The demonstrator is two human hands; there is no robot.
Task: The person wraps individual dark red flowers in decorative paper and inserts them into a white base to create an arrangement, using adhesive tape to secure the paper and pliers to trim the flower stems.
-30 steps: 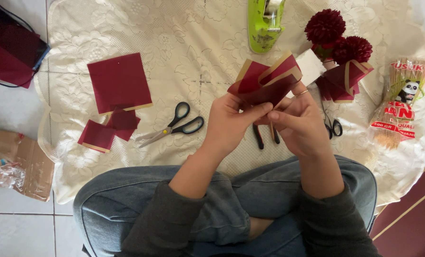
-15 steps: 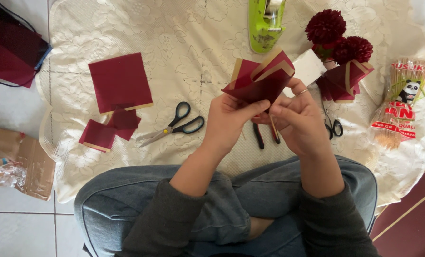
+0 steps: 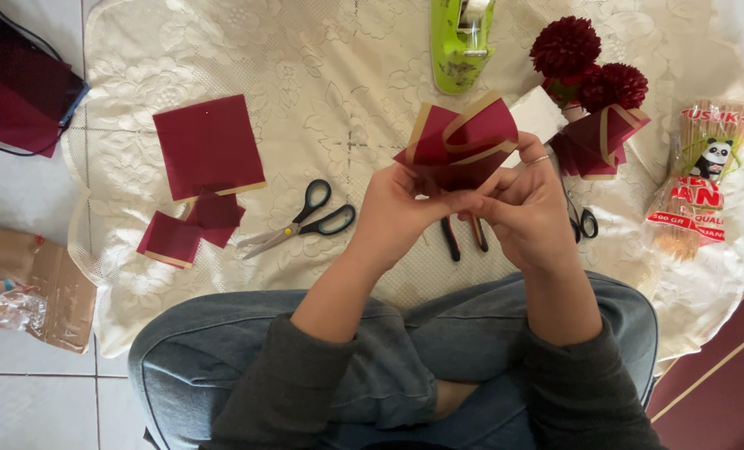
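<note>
Both hands' fingers point(image 3: 451, 200) hide the folded paper point(image 3: 464, 142) base.

The folded paper point(image 3: 464, 142) is dark red with tan edges, like the paper squares point(image 3: 208, 150) near the cloth's left edge. The cloth point(image 3: 305, 75) is cream with a floral lace pattern. The tape dispenser point(image 3: 459, 42) is lime green, the pompoms point(image 3: 589, 67) deep red, the scissors point(image 3: 305, 221) black-handled.
</note>
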